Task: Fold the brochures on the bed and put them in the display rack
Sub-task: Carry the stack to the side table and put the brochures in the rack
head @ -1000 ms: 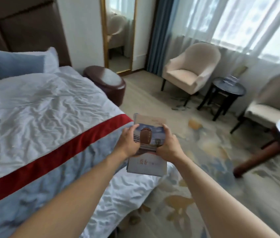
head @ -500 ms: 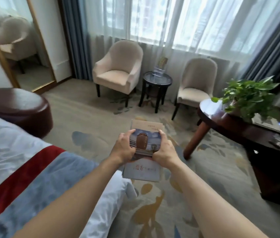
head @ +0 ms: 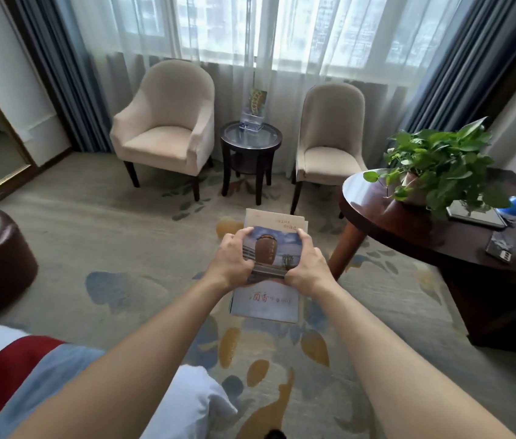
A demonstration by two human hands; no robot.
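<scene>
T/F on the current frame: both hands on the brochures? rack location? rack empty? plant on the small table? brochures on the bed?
1. Both hands, left hand and right hand, hold the brochures. True.
2. The display rack stands on the small round table between two armchairs. True.
3. The rack is empty. False: a brochure already stands in it.
4. The plant sits on that small table. False: it is on the large dark table at right.
5. The brochures lie on the bed. False: they are held above the carpet.
</scene>
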